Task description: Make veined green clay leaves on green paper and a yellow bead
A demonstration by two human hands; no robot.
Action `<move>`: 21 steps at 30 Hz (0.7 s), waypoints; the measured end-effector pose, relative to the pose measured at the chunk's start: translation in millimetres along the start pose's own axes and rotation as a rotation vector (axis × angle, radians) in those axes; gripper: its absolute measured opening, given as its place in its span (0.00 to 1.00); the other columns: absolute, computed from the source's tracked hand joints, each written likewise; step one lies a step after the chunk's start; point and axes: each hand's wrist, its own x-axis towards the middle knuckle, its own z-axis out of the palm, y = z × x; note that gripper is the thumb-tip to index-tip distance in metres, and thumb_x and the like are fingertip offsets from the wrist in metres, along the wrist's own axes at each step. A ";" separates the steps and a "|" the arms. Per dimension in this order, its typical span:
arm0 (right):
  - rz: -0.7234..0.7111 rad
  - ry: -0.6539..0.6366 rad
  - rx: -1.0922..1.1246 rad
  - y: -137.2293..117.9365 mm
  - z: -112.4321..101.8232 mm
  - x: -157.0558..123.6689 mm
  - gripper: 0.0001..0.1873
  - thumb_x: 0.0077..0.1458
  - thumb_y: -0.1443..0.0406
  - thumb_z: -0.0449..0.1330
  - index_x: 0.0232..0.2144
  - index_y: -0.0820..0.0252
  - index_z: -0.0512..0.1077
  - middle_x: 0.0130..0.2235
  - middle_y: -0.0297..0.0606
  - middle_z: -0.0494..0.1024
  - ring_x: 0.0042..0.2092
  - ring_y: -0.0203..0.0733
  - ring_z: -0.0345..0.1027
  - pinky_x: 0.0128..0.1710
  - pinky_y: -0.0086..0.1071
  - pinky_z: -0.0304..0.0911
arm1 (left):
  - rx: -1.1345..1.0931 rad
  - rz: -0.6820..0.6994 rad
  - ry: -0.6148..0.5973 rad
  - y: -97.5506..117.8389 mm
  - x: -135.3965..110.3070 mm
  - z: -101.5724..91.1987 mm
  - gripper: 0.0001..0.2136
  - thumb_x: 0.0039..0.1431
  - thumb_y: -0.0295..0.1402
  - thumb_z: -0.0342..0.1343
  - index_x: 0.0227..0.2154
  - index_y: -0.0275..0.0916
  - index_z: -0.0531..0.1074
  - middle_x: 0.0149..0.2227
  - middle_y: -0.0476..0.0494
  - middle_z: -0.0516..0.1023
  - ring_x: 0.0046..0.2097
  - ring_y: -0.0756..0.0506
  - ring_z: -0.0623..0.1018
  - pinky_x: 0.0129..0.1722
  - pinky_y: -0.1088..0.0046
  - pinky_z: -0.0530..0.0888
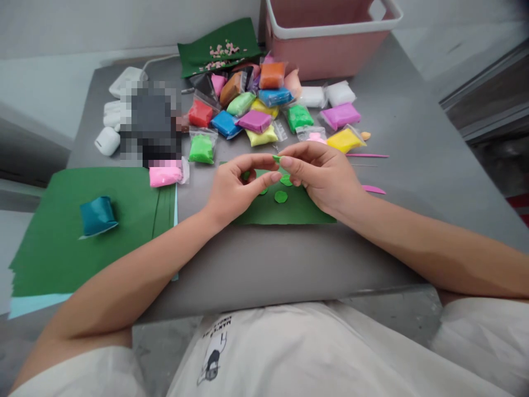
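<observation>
A small piece of bright green clay point(276, 158) is pinched between the thumb and index finger of my right hand point(330, 173). My left hand point(237, 184) has its thumb and index finger apart, and its index fingertip reaches the clay's left side. Below both hands lies a dark green sheet point(297, 214) with several flat green clay discs on it. One clay disc point(281, 197) shows fully, while others are partly covered by my fingers.
Several bagged clay packs point(256, 121) are heaped behind my hands, before a pink basket point(330, 49). Pink tools point(374, 189) lie at right. On the left, a teal pack point(98, 215) rests on stacked green sheets point(53, 231). A white earbud case point(108, 141) sits farther back.
</observation>
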 end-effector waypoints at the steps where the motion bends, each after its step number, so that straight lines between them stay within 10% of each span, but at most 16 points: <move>1: 0.003 -0.005 0.011 0.2 0.0 -0.1 0.29 0.34 0.46 0.85 0.32 0.56 0.81 0.32 0.30 0.80 0.30 0.32 0.63 0.27 0.31 0.57 | -0.005 -0.006 -0.012 -0.4 -0.1 -0.1 0.25 0.48 0.56 0.79 0.41 0.43 0.89 0.42 0.41 0.90 0.36 0.45 0.82 0.32 0.70 0.74; 21: 0.071 -0.066 0.000 -0.7 -2.2 -1.7 0.25 0.38 0.49 0.83 0.37 0.54 0.85 0.38 0.35 0.83 0.38 0.39 0.73 0.32 0.33 0.65 | -0.024 -0.058 -0.009 -1.2 -2.6 1.0 0.24 0.50 0.61 0.76 0.31 0.42 0.87 0.32 0.44 0.87 0.33 0.46 0.80 0.35 0.70 0.76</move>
